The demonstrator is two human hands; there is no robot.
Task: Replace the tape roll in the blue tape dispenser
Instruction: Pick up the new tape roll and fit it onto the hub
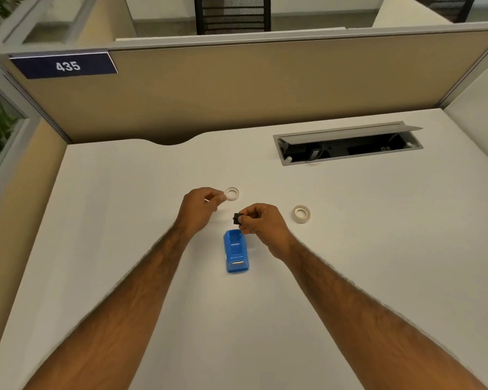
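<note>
The blue tape dispenser (235, 251) lies on the white desk (124, 220) between my forearms, with no roll in its cradle. Just above it, my right hand (261, 225) pinches a small black spindle (236, 219). Further left, my left hand (199, 208) has its thumb and finger closed on the left rim of a thin, pale tape ring (232, 193), which sits low at the desk surface. A thicker cream tape roll (301, 213) lies flat to the right of my right hand, apart from it.
An open cable hatch (347, 143) with a raised grey lid is set into the desk at the back right. Beige partition walls (237, 88) close off the back and left; one carries a sign reading 435.
</note>
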